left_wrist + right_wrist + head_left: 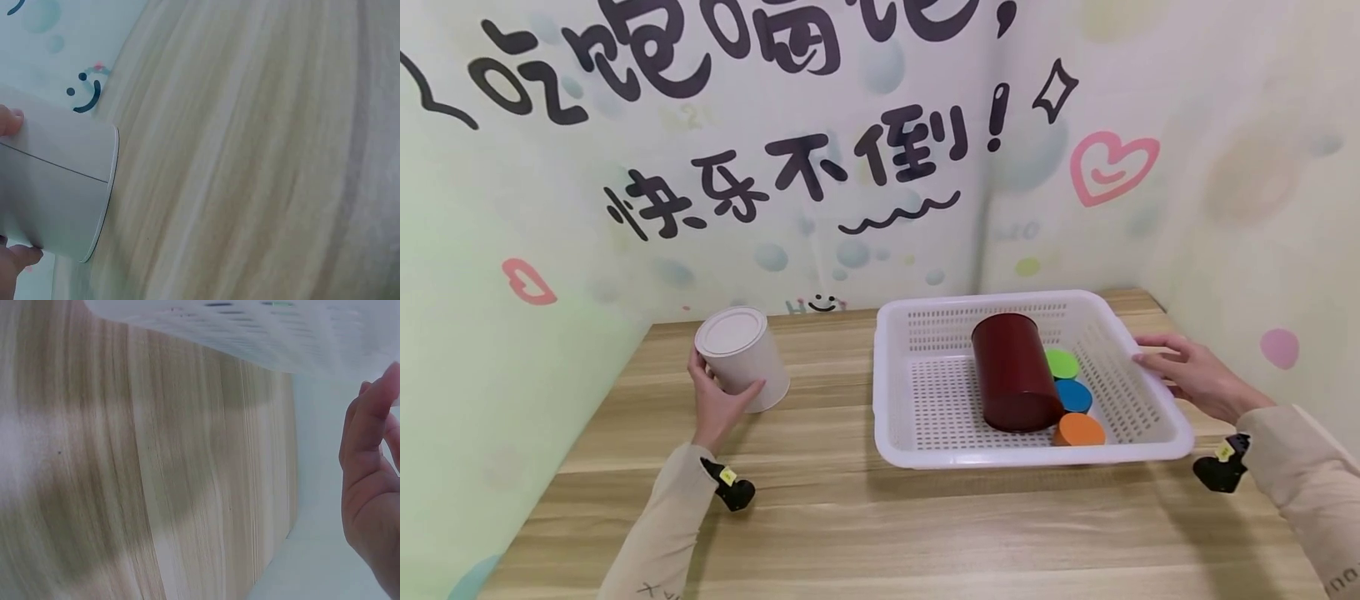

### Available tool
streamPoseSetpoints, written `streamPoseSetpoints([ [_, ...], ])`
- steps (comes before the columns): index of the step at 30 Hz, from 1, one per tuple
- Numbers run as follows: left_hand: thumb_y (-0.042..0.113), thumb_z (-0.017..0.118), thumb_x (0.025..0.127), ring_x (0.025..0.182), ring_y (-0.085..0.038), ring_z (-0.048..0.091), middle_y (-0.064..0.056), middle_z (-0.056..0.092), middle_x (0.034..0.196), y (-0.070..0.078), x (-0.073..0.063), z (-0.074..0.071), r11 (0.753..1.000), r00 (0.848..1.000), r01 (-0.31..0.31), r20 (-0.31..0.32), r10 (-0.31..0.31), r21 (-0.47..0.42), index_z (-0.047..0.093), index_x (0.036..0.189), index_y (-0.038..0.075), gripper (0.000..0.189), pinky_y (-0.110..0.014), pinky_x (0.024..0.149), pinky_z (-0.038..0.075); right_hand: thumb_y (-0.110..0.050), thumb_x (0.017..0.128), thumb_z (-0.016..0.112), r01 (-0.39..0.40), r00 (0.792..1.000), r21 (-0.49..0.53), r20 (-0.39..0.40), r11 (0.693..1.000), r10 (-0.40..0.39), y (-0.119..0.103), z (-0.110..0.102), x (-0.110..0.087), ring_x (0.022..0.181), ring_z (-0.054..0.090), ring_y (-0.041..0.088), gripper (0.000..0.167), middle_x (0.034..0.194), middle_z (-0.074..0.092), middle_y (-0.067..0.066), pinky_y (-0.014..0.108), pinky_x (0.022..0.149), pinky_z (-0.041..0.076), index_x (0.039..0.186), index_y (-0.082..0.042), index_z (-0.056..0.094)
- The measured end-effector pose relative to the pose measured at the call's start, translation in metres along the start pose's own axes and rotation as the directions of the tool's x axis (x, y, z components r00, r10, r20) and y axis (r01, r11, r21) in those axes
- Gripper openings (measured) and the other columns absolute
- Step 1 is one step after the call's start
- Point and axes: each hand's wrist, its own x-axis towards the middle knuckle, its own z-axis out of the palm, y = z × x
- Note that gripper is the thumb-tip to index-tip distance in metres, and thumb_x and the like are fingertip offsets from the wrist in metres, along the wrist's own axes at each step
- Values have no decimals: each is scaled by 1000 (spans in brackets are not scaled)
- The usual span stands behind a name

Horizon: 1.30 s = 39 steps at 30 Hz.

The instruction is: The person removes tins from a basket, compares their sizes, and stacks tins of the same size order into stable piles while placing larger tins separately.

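Observation:
My left hand (722,408) grips a white cylindrical can (760,367) with a round lid, thumb on its near side and fingers round its left side. The can leans to the left at the table's back left. In the left wrist view, the can's side (56,181) shows between thumb and fingers. My right hand (1202,379) is at the right rim of a white plastic basket (887,433), fingertips right at the edge. In the right wrist view, the loosely bent fingers (369,425) are beside the basket wall (262,337).
Inside the basket lies a dark red cylinder (1011,367), beside green (1062,363), blue (1075,396) and orange (1080,429) round pieces. The wooden table (820,533) meets a printed wall covering (820,250) at the back. Both wrists carry small black devices (733,492).

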Motion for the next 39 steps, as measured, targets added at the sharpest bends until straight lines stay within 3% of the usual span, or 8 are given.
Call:
streamPoseSetpoints([
  [9, -3, 74, 66, 125, -38, 19, -24, 15, 138, 30, -7, -11, 998, 995, 66, 78, -65, -6, -3, 139, 4, 106, -54, 99, 19, -29, 89, 52, -6, 1000, -1, 1, 1000, 6, 0, 2, 1, 81, 60, 14, 26, 89, 57, -14, 39, 70, 50, 113, -28, 42],
  [15, 19, 73, 72, 128, -40, 12, -24, 3, 142, 13, -2, -32, 986, 978, 149, 138, -159, 76, -11, 140, 18, 109, -52, 101, 16, -30, 89, 53, -2, 1000, -14, 2, 1000, 2, 0, 5, 3, 81, 60, 14, 30, 90, 56, -13, 39, 71, 50, 116, -24, 41],
  [18, 24, 71, 74, 130, -38, 9, -24, 4, 143, 11, 0, -44, 988, 982, 143, 115, -150, 62, -8, 141, 23, 104, -55, 100, 14, -31, 89, 53, 5, 1000, -29, 1, 1000, -5, 0, 6, 3, 82, 59, 14, 32, 91, 56, -13, 40, 72, 49, 117, -23, 41],
  [23, 14, 69, 75, 130, -31, 13, -18, 13, 142, 45, 4, -58, 998, 996, 46, 73, -49, 43, 0, 142, 19, 97, -52, 102, 13, -30, 89, 52, 13, 1000, -30, -1, 999, -13, 1, 6, 3, 81, 59, 13, 29, 90, 56, -14, 40, 71, 50, 116, -26, 41],
  [28, 10, 67, 77, 130, -26, 18, -15, 20, 141, 97, 3, -57, 995, 992, -44, 121, 33, 93, 6, 143, 14, 90, -48, 102, 17, -30, 89, 52, 13, 1000, -19, 2, 1000, -13, 2, 6, 2, 80, 59, 13, 27, 90, 57, -15, 39, 70, 50, 114, -28, 42],
  [32, 7, 66, 77, 128, -29, 21, -15, 24, 141, 132, 2, -37, 989, 965, -135, 235, 116, 66, 11, 142, 10, 85, -47, 101, 20, -28, 90, 51, 24, 1000, -22, 4, 999, -24, 2, 3, 2, 80, 60, 12, 25, 89, 58, -15, 37, 69, 50, 114, -28, 42],
  [36, 5, 67, 76, 126, -27, 25, -13, 28, 139, 150, 1, -7, 969, 908, -246, 351, 230, 1, 17, 141, 10, 82, -46, 100, 24, -27, 90, 51, 28, 1000, -34, -3, 999, -28, 2, 0, 1, 79, 60, 12, 24, 88, 58, -16, 36, 68, 51, 113, -29, 42],
  [39, 4, 65, 77, 125, -26, 27, -13, 29, 138, 174, -6, 13, 968, 864, -246, 445, 237, -38, 18, 140, 7, 79, -45, 99, 26, -28, 90, 51, 19, 1000, -29, -1, 999, -19, 2, -1, 1, 79, 60, 12, 24, 88, 58, -16, 36, 69, 51, 113, -30, 43],
])
